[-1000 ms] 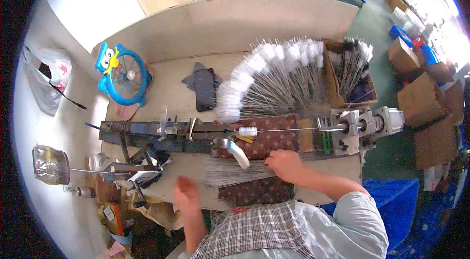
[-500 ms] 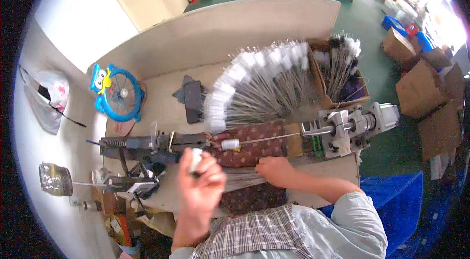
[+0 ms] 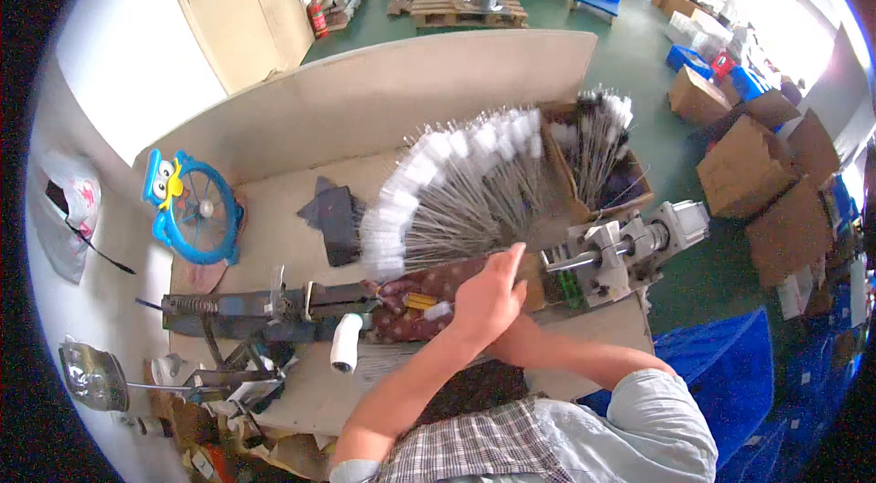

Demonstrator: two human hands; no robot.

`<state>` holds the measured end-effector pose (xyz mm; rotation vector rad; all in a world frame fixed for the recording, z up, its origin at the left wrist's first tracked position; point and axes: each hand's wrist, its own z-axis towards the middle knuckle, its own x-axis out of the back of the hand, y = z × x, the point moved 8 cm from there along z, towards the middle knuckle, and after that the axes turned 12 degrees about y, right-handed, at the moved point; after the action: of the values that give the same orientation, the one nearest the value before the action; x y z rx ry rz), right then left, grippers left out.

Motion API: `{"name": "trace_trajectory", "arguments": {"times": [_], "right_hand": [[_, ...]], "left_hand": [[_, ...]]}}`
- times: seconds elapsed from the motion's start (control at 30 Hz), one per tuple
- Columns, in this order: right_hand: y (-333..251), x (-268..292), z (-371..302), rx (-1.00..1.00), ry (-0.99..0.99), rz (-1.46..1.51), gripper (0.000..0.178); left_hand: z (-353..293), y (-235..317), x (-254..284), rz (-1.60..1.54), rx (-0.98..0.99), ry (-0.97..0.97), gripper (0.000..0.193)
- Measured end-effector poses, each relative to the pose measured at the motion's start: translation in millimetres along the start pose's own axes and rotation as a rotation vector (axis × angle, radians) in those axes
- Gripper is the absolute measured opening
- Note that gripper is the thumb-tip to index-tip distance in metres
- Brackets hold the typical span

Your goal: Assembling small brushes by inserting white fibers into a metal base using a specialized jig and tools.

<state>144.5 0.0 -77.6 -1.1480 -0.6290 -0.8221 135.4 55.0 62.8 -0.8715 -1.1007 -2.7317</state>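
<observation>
My left hand point(image 3: 493, 296) reaches rightward over the brown dotted cloth point(image 3: 394, 328), its forearm crossing above my right hand point(image 3: 518, 342). The left index finger and thumb are apart, with nothing visible between them. My right hand sits low, close to the cloth's right end; its fingers are hidden behind my left wrist. A white tube-like piece point(image 3: 346, 343) with a dark end stands off to the left by the cloth. On the cloth lie a yellow piece point(image 3: 420, 301) and a small white cylinder point(image 3: 440, 310). Thin wires point(image 3: 388, 363) run along the bench's near side.
Wire-stemmed brushes point(image 3: 456, 209) with white heads fan out behind the cloth. A carton point(image 3: 568, 175) holds more. A metal clamping machine point(image 3: 620, 255) stands right, a dark rail fixture point(image 3: 246, 308) left. Beyond are a blue fan point(image 3: 203, 209) and dark pouch point(image 3: 338, 228).
My left hand has let go of the white piece and swung right across my right forearm. The white piece now stays at the left. The view has tilted upward.
</observation>
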Motion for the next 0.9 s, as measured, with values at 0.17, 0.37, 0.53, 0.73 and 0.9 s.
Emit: {"name": "trace_trajectory", "arguments": {"times": [0.17,0.37,0.53,0.73,0.9], "right_hand": [[-14,39,-3,-0.011,-0.293,-0.136,0.027],[-32,63,-1,-0.022,-0.228,-0.111,0.026],[-19,91,7,-0.101,-0.161,-0.151,0.027],[-46,138,30,0.27,-0.103,-0.486,0.018],[-11,177,68,0.235,0.211,-0.42,0.008]], "left_hand": [[10,-9,-40,0.227,-0.043,-0.252,0.018],[54,-14,-61,0.648,-0.542,-0.149,0.002],[30,-18,-7,0.419,-0.33,-0.102,0.029],[4,45,76,0.354,-0.377,-0.028,0.025],[-28,52,122,0.268,-0.375,0.092,0.019]]}}
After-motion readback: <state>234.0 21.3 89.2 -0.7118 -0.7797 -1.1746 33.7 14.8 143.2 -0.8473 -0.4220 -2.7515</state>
